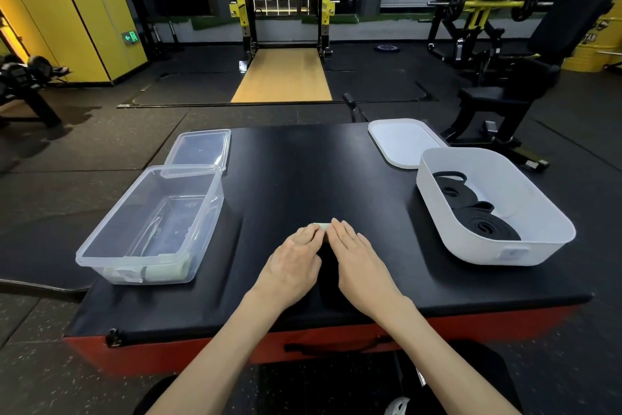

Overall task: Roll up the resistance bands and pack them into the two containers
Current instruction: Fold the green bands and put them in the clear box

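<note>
Head camera looks down on a black padded table [303, 162] with red sides, standing on a gym floor. At its left sits a clear plastic container [112, 212], and pale green rolled bands [161, 271] lie pressed against its near end wall. At the right sits a white container [545, 249] holding black rolled bands [481, 224], coiled flat and overlapping one another. Each container's lid lies on the table just behind it: the clear lid [202, 145] and the white lid [400, 142].

Both hands meet at the middle of the table on a small pale green band roll [321, 226]. The left hand [292, 266] has its grip narrow, fingers curled round the roll's left end. The right hand [360, 259] lies flatter, its nearly straight fingertips touching the roll's right end.

A green exit sign [130, 37] with an arrow glows on the yellow wall. A yellow barrel [592, 41] at far right bears the letters "TAR"; the rest is hidden. Small labels on the containers' near walls are too small to read.
</note>
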The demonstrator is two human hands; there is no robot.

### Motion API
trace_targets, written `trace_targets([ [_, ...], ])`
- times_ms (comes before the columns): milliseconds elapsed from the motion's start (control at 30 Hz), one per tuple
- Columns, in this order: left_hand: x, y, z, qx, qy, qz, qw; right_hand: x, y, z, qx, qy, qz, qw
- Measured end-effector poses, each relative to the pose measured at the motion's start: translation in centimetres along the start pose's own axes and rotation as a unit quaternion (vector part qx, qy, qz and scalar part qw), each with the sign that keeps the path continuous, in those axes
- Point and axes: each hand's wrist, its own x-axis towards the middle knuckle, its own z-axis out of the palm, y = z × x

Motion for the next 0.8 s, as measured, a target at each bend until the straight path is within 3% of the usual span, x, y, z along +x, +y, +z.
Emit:
trace_targets([
  [167,0.8,-0.2,-0.2,0.025,-0.014,-0.026,0.999,0.6,0.7,0.4,-0.011,0.06,0.002,0.998],
  [467,1.3,-0.6,0.4,0.037,-0.009,0.012,0.999,1.7,0.3,0.6,-0.028,0.083,-0.004,0.996],
  [667,1.4,-1.0,0.8,0.078,0.07,0.062,0.993,1.9,0.3,-0.2,-0.003,0.12,0.0,0.993],
  [800,1.6,-1.0,1.4,0.087,0.078,0.081,0.99,2.1,0.8,0.6,0.009,0.11,0.0,0.994],
])
